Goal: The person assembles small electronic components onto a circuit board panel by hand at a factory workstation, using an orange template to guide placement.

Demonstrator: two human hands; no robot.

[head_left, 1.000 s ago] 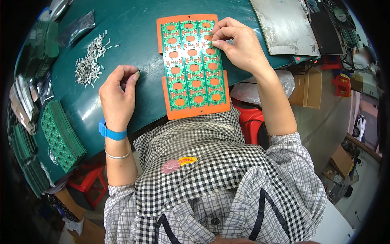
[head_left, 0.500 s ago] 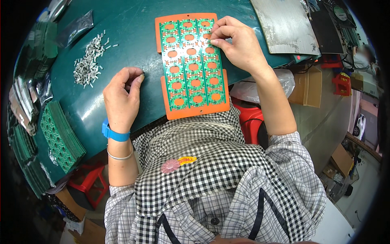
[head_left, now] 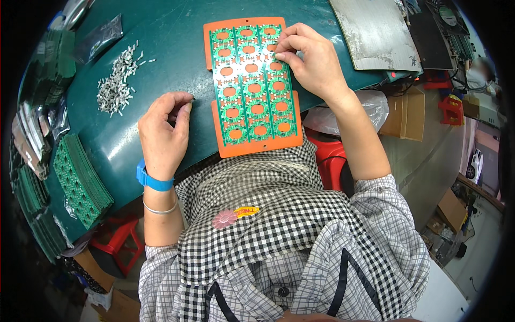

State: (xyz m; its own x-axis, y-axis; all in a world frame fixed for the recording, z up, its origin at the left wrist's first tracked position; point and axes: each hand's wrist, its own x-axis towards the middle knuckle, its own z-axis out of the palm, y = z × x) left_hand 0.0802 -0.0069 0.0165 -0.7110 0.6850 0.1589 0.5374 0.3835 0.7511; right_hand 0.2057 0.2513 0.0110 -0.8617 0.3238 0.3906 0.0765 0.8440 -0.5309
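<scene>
A green circuit board panel (head_left: 244,102) with rows of oval cut-outs lies on an orange carrier plate (head_left: 261,152) at the table's near edge. My right hand (head_left: 316,61) reaches over the panel's upper right side, thumb and fingers closed in a pinch against it; whatever they hold is hidden. To the left of the panel, my left hand (head_left: 165,126) hovers over the table. Its thumb and forefinger pinch a tiny dark thing, too small to name. Beyond it lies a heap of small pale, tube-like parts (head_left: 115,86).
Stacked green circuit boards (head_left: 83,180) stand at the table's left edge, with more stacks (head_left: 53,59) behind. A dark plastic bag (head_left: 99,40) rests near the heap. At the far right lies a worn metal plate (head_left: 375,35). Red stools (head_left: 327,161) and a cardboard box (head_left: 405,115) stand below.
My left hand has moved slightly right, closer to the panel. My right hand has shifted a little left, still pinching at the panel's edge. The panel and carrier plate have slid very slightly left.
</scene>
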